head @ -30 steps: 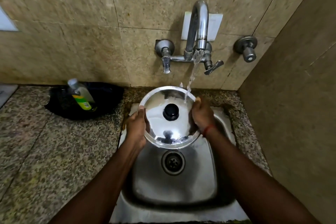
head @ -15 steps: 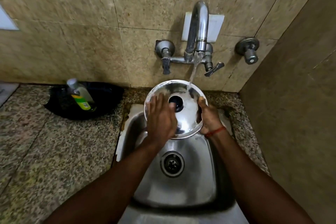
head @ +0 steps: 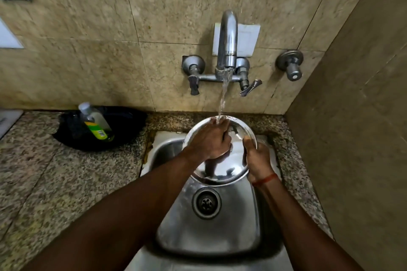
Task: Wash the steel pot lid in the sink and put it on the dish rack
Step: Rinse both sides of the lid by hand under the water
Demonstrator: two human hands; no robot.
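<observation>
Left hand [head: 209, 138]: lies palm-down across the face of the steel pot lid [head: 222, 171], fingers stretched out to the far rim, right where the water stream [head: 222, 97] lands. Right hand [head: 257, 158]: grips the lid's right edge, thumb on the face, other fingers curled behind (red thread [head: 265, 179] round that wrist). Lid: held tilted, face toward the camera, above the back of the steel sink [head: 209, 235] and just beyond the drain [head: 206, 203]. Water: runs from the wall faucet [head: 228, 37]. On the granite counter [head: 55, 182] to the left: a green-labelled bottle [head: 95, 123], leaning in a black pan [head: 125, 125].
</observation>
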